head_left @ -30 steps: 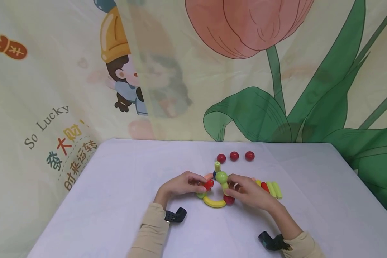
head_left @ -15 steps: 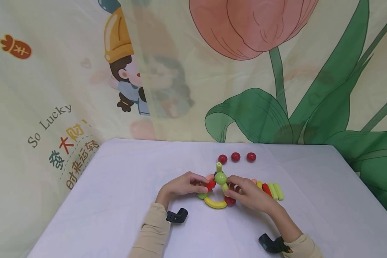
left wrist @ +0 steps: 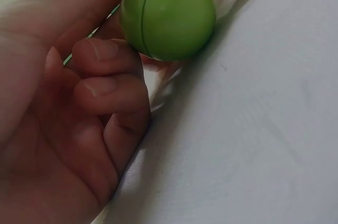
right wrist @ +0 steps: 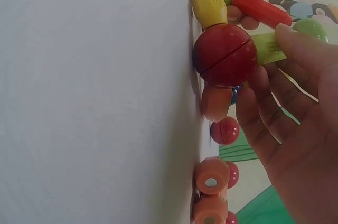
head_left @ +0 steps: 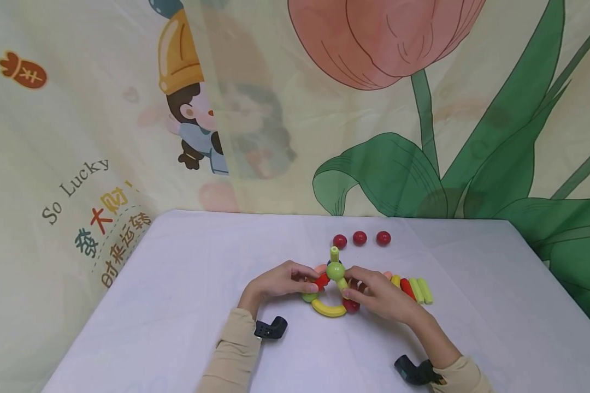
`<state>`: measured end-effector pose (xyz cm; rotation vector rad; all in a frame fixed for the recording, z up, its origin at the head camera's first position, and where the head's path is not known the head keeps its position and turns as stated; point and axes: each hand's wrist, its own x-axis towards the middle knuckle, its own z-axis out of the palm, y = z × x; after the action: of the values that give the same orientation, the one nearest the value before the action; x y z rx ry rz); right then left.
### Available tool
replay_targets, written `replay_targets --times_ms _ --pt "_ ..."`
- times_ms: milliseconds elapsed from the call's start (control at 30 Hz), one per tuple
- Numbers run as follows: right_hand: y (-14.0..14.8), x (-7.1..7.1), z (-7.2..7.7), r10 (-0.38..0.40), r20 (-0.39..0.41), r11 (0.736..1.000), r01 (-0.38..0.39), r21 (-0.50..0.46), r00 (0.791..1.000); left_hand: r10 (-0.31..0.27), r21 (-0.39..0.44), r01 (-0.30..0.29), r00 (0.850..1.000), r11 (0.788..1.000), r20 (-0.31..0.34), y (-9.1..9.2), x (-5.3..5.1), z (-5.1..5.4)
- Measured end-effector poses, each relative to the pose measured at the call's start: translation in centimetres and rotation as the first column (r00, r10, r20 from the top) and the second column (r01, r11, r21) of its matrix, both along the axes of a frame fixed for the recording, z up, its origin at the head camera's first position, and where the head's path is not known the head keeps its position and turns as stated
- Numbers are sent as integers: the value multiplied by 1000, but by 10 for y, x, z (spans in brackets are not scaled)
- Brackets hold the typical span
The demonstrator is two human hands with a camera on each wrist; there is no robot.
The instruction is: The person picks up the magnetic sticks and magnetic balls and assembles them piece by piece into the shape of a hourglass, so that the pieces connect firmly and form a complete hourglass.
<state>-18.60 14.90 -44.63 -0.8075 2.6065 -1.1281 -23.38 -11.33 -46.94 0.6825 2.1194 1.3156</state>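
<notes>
Ball-and-rod building toy pieces form a ring on the table. My left hand (head_left: 282,281) pinches a red rod (right wrist: 261,9) that rises from a green ball (left wrist: 169,15) at the ring's left. With thumb and fingers, my right hand (head_left: 381,292) pinches a light green rod (right wrist: 266,48) standing on a dark red ball (right wrist: 224,55). An upper green ball (head_left: 335,271) tops that rod, and the red rod's free end is close to it; whether they touch I cannot tell. A yellow curved rod (head_left: 328,310) joins the two lower balls at the front.
Three red balls (head_left: 359,238) lie in a row behind the ring. Right of my right hand lie several loose rods (head_left: 415,290), light green, red, yellow and orange-pink. Another light green rod (head_left: 334,255) points up behind the upper green ball. White cloth (head_left: 201,251) covers the table.
The red rod's free end and the upper green ball have come closer together, the ball tipping slightly left. Both hands keep their holds. The head view has shifted slightly.
</notes>
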Motion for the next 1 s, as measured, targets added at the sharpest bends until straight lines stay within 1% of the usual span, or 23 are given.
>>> replay_targets --times_ms 200,333,433,500,567,633,700,767,833,900,1000 --pt "-1 -1 0 7 -4 1000 -7 9 1000 8 -9 -8 1000 1000 2 1 0 1" --pt "0 -1 -1 14 -12 1000 -14 10 1000 -4 -9 4 1000 1000 -4 1 0 2" --pt "0 -1 -1 15 -13 1000 -15 14 1000 -7 7 7 1000 1000 -21 2 0 2" --pt "0 0 -1 16 -8 1000 -16 14 1000 10 28 -9 999 1000 -34 2 -1 3" --pt "0 -1 -1 23 -4 1000 -23 13 1000 54 57 -51 997 997 -51 4 -1 5" --pt "0 -1 -1 32 -1 999 -32 8 999 123 84 -116 989 990 -80 7 -1 6" --pt "1 -1 -1 42 -2 999 -42 2 999 197 99 -186 972 978 -126 12 -1 7" --pt "2 -1 -1 51 -6 999 -51 -3 999 253 111 -237 952 965 -172 18 -1 8" --pt "4 0 -1 58 -9 998 -58 -6 998 279 116 -259 938 959 -207 24 1 9" --pt "5 0 -1 66 -15 998 -66 -6 998 280 123 -258 933 958 -226 30 2 9" --pt "6 0 -1 80 -23 997 -80 -7 997 272 98 -255 928 962 -255 38 5 9"
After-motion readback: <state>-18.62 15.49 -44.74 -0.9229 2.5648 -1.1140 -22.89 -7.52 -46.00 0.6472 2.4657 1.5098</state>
